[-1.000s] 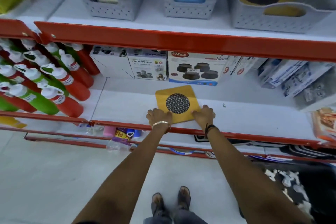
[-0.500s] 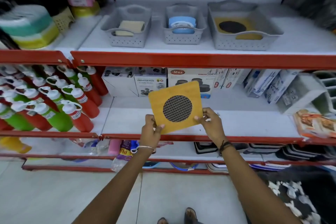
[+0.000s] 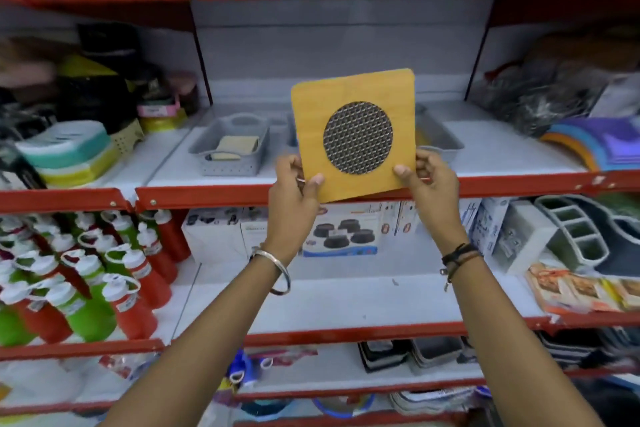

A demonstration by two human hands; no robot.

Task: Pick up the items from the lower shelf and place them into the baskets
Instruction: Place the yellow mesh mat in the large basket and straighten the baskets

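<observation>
Head view: your left hand [image 3: 294, 189] and right hand [image 3: 427, 180] pinch the yellow mat [image 3: 353, 135] by its 2 bottom corners, upright before the upper shelf. Tip it flat, then lower it into the right grey basket [image 3: 438, 139].

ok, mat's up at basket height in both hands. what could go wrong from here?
1. Both hands, left and right, pinch only the bottom corners of the yellow mat, so it could flop or slip.
2. The upright mat hides the middle and right baskets, so the drop may be aimed half blind.
3. The left basket already holds pads and looks too narrow for it.
</observation>
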